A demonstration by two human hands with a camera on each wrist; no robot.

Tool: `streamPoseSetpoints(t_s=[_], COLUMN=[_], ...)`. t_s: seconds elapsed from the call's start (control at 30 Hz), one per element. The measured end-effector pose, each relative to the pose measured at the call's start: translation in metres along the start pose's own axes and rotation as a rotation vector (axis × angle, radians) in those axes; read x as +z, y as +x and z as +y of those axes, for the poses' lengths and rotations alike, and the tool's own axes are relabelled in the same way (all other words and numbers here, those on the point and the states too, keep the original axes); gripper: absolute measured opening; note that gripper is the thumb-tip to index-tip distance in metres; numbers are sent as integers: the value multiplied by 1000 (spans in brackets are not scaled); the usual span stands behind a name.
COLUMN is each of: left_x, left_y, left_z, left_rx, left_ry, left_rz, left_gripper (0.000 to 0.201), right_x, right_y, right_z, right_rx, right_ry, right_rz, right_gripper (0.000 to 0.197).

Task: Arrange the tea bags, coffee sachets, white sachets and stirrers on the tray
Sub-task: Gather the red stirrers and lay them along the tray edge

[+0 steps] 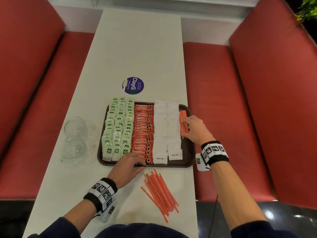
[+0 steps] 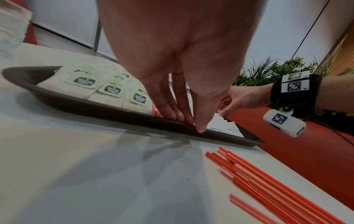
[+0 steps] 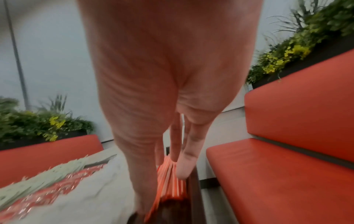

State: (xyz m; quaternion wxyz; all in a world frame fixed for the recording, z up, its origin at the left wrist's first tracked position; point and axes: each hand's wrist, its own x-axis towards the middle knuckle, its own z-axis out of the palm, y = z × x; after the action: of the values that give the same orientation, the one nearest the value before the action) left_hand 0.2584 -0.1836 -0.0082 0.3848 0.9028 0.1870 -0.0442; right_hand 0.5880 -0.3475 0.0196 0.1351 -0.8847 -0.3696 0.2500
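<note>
I'm pinching the light, stiff, slippery stirrers [image 1: 182, 123] mid-length with my right hand [image 1: 194, 128] at the tray's [image 1: 187, 158] right edge; left hand [image 1: 127, 166] fingers [image 2: 168, 106], straight, are pressing its near rim.

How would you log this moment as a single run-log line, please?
left hand: steadies tray near rim | right hand: holds stirrers on tray | loose stirrers: on table | stage: stirrers partly placed
</note>
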Motion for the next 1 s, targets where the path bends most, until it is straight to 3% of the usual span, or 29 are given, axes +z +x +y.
streamPoseSetpoints(t_s=[0.37,0.57,0.73,1.0], left_x=[3,3,2,5], left_y=[0,0,-1,-1], left_z=[-1,-1,-2,-6], left_rx=[20,22,30,21], left_ry=[36,27,30,16], left_rz=[13,16,16,29], left_gripper=[15,15,15,16], right_x=[6,8,7,12], right_y=[-11,-15,-8,-10], right_z=[-3,0,-2,-2], right_rx=[-15,-49,-50,-15], right_ry=[15,-50,3,-19], right_rz=[71,-1,34,28], right_gripper=[53,69,55,64])
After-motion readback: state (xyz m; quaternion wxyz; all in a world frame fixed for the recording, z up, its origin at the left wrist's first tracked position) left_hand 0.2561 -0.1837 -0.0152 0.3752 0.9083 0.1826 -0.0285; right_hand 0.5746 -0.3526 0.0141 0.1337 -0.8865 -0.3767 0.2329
